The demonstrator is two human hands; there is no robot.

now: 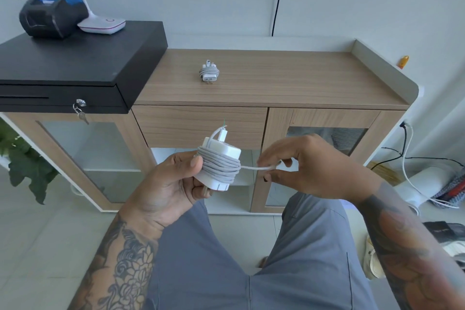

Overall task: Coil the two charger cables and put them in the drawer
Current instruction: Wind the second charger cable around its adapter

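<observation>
My left hand grips a white charger brick with grey cable wound around it in many turns. A short white plug end sticks up from the top of the brick. My right hand pinches the loose end of that cable, stretched taut to the right of the brick. A second, smaller white charger with its cable coiled around it lies on the wooden cabinet top. The wooden drawer front sits shut just behind my hands.
A black cash drawer with a key in its lock rests on the cabinet's left side, carrying a dark printer and a white lamp base. Glass cabinet doors flank the drawer. Cables and a white appliance lie on the floor at right; a plant stands at left.
</observation>
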